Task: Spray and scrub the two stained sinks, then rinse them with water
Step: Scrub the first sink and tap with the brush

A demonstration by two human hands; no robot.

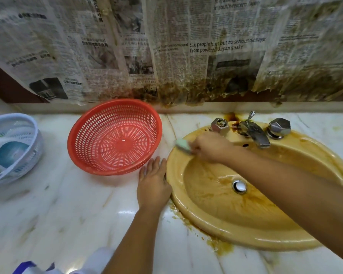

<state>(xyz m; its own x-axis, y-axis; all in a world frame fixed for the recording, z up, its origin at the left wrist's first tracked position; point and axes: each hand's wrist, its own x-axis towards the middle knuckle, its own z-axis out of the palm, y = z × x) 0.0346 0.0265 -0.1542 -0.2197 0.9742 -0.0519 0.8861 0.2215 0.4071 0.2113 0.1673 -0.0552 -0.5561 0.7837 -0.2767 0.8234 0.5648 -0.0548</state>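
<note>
An oval yellow sink [216, 220] streaked with brown stains is set in the marble counter at the right, with a chrome drain [239, 186] at its bottom. My right hand [210, 148] grips a pale green scrub brush [183, 146], blurred, against the sink's back left rim. My left hand [153, 184] lies flat with straight fingers on the counter, touching the sink's left edge. A chrome faucet [255, 133] with two knobs stands behind the bowl. Only one sink is in view.
A red perforated basket [115, 137] leans tilted on the counter left of the sink. A white basket [14, 147] holding packets sits at the far left. Stained newspaper [186, 46] covers the wall behind. Brown grime lies on the counter along the sink's front rim [218, 244].
</note>
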